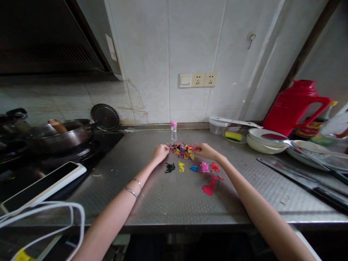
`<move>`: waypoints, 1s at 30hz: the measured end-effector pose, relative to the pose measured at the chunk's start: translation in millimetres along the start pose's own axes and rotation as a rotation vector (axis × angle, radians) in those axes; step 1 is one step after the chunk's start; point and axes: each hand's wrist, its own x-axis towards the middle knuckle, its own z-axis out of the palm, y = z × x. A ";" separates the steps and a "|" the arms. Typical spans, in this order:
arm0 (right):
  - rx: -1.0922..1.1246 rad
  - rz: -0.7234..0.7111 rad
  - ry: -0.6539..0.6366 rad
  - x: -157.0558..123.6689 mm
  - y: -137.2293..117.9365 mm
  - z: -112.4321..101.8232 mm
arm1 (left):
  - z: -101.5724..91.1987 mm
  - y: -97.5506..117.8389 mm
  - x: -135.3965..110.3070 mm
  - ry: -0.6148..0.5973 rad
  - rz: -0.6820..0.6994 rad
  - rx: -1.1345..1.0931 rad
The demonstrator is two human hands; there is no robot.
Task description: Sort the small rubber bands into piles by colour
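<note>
A mixed heap of small coloured bands [182, 150] lies on the steel counter [174, 195]. My left hand [160, 152] touches its left edge with fingers pinched together. My right hand [204, 150] pinches at its right edge. What each pinch holds is too small to name. In front of the heap lie sorted little piles: black [170, 167], yellow [181, 166], blue [194, 168], pink [204, 167] and red [215, 167]. A small clear bottle with a pink cap [173, 131] stands just behind the heap.
A wok [58, 136] sits on the stove at the left, with a phone [45, 185] and white cable near the front edge. Bowls [265, 140], a red thermos [293, 107], a knife [301, 179] and a plastic tub [219, 125] fill the right side. A red scrap [209, 188] lies nearby.
</note>
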 end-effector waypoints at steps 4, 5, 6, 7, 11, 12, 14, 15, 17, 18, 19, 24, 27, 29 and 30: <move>0.001 0.025 -0.035 -0.5 4.0 0.4 | -7.1 -5.1 5.5 -0.001 -0.017 -0.035; -0.004 0.028 -0.044 -0.7 5.0 0.6 | -10.0 -6.6 7.3 -0.014 -0.005 -0.068; -0.011 0.032 -0.052 -0.9 5.9 0.9 | -13.3 -7.8 9.0 -0.038 0.016 -0.111; -0.019 0.034 -0.062 -1.2 6.6 1.1 | -17.1 -8.6 10.4 -0.078 0.047 -0.163; -0.036 0.032 -0.100 -2.5 6.8 1.8 | -32.3 -6.5 10.3 -0.350 0.159 -0.342; -0.037 0.033 -0.104 -2.8 6.4 1.9 | -35.4 -4.8 8.9 -0.426 0.176 -0.358; -0.037 0.036 -0.109 -3.2 5.7 2.2 | -40.0 -1.0 5.4 -0.558 0.194 -0.362; -0.035 0.031 -0.113 -3.3 5.6 2.5 | -41.5 0.7 3.8 -0.608 0.196 -0.358; -0.026 0.010 -0.125 -3.2 5.7 3.4 | -43.4 3.1 1.2 -0.672 0.183 -0.348; -0.022 0.000 -0.130 -3.2 5.9 3.9 | -43.8 3.5 0.4 -0.691 0.172 -0.343; -0.021 -0.008 -0.133 -3.1 6.1 4.5 | -43.9 3.4 0.0 -0.704 0.161 -0.338; -0.050 0.010 -0.118 -2.3 6.4 7.9 | -42.4 -2.0 0.0 -0.760 0.134 -0.339; -0.058 0.026 -0.114 -1.3 6.6 10.2 | -42.6 -4.3 -0.2 -0.811 0.115 -0.328; -0.065 0.044 -0.107 -0.5 6.8 11.1 | -44.5 -4.5 -0.6 -0.832 0.111 -0.319; -0.067 0.053 -0.104 -0.3 7.0 11.3 | -45.9 -4.3 -0.8 -0.836 0.114 -0.317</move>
